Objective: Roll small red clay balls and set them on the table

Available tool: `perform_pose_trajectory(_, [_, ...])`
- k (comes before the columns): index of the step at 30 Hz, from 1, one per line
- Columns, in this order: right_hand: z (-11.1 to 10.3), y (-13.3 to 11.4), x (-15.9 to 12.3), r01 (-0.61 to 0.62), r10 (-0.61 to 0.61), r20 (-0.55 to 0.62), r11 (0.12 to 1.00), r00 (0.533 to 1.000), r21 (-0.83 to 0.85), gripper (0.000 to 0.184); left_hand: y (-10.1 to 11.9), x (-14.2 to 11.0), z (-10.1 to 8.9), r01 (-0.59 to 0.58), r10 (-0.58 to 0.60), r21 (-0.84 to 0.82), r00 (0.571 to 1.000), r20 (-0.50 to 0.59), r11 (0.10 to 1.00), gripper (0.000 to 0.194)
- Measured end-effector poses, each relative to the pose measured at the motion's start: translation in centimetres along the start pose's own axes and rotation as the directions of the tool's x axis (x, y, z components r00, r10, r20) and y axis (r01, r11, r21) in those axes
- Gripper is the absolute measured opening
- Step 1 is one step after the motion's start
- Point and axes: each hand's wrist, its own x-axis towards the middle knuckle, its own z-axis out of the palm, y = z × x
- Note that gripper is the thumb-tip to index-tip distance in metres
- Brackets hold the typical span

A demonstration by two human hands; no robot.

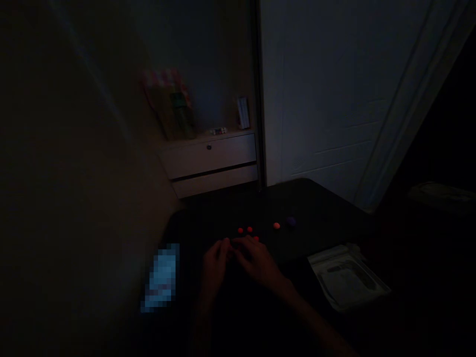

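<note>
In dim light, my left hand (214, 263) and my right hand (257, 259) meet over the near part of a dark table (308, 203). The fingers of both hands are bent together at the tips. What they pinch between them is too dark to make out. Just beyond my fingertips lie small red balls (249, 229), and another red ball (256, 239) shows partly behind my right hand. Farther right on the tabletop are a pinkish ball (276, 226) and a larger dark purple lump (291, 221).
Right of my forearm is a clear-looking flat pouch (347, 277). A pixelated bright blue patch (161, 277) sits at the left. Behind the table stand a cabinet with drawers (219, 153), a bag (167, 106), a green-capped bottle (182, 109), books (243, 113) and a white door (320, 94).
</note>
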Motion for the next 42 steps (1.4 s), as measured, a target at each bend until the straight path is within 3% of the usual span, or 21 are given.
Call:
perform_pose_trajectory(4, [-0.01, 0.04, 0.06, 0.013, -0.013, 0.006, 0.999, 1.0, 0.029, 0.025, -0.07, 0.08, 0.17, 0.012, -0.01, -0.062, 1.0, 0.025, 0.998, 0.041])
perform_pose_trajectory(10, [0.07, 0.09, 0.01, 0.007, -0.007, 0.004, 1.0, 1.0, 0.014, 0.029, -0.36, 0.12, 0.34, -0.013, 0.014, -0.132, 1.0, 0.005, 0.991, 0.031])
perform_pose_trajectory(20, [-0.21, -0.31, 0.04, 0.004, -0.005, 0.021, 0.999, 1.0, 0.035, 0.031, -0.28, 0.13, 0.07, -0.019, 0.019, -0.078, 1.0, -0.007, 0.997, 0.043])
perform_pose_trajectory(24, [-0.19, -0.33, 0.02, -0.006, 0.006, 0.0, 1.0, 1.0, 0.029, 0.023, 0.14, 0.06, -0.05, -0.025, 0.025, -0.028, 1.0, -0.001, 0.999, 0.043])
perform_pose_trajectory(32, [-0.19, -0.23, 0.04, 0.007, -0.007, 0.0, 0.999, 1.0, 0.047, 0.023, 0.05, 0.02, 0.07, 0.031, -0.027, -0.085, 0.999, 0.046, 0.996, 0.035])
perform_pose_trajectory(42, [0.0, 0.07, -0.07, 0.009, -0.008, -0.016, 0.999, 1.0, 0.046, 0.025, -0.43, 0.06, 0.04, 0.006, -0.004, -0.068, 1.0, 0.031, 0.998, 0.029])
